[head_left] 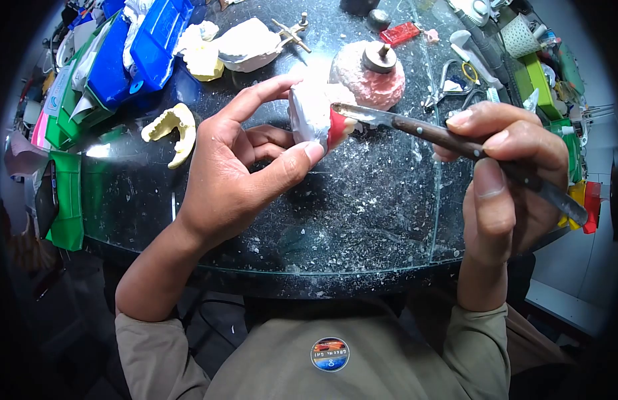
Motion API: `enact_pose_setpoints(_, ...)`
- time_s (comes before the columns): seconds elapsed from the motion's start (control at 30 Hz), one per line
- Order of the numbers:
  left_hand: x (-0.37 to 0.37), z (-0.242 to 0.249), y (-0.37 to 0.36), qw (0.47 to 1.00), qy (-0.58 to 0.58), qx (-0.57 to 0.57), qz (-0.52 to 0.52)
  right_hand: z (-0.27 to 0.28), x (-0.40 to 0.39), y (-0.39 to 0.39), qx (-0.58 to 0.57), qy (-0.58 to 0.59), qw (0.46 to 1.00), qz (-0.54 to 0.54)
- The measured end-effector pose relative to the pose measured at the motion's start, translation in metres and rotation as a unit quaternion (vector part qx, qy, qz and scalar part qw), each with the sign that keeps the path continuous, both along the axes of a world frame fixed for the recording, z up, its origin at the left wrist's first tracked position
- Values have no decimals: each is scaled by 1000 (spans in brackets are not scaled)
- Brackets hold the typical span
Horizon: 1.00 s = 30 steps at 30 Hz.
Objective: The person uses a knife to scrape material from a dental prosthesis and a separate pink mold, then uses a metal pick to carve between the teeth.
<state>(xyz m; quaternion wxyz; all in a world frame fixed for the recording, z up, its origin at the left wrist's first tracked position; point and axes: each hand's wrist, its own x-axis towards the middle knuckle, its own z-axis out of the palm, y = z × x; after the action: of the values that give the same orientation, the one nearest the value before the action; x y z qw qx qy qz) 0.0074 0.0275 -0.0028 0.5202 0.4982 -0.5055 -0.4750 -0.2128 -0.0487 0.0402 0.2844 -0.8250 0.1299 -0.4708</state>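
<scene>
My left hand point(232, 163) is closed around a white plaster dental cast point(305, 120), its thumb and fingers gripping the sides over the table. Red wax point(337, 128) with pale teeth covers the right side of this cast. Between the thumb and fingers of my right hand point(512, 173) is a wax knife point(425, 130) with a dark wooden handle and rivets. Its metal blade reaches left to the upper edge of the red wax and seems to touch it.
A pale yellow horseshoe-shaped cast point(182, 140) lies left of my left hand. Behind the held cast sits a pink plaster mound point(362, 70) with a metal piece on top. Blue bins point(159, 43) stand at the back left. Metal pliers point(445, 83) and a red block point(400, 33) lie back right.
</scene>
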Motion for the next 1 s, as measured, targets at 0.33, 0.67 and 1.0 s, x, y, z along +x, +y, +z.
enact_pose_setpoints(0.33,-1,3,1,1000,13,13,0,1,0,-1,-5,7,1000,5)
enact_pose_setpoints(0.67,0,3,0,999,29,13,-4,1,0,0,-4,3,1000,13)
enact_pose_setpoints(1.0,0,2,-2,998,48,23,38,-30,-24,-48,348,-182,919,-23)
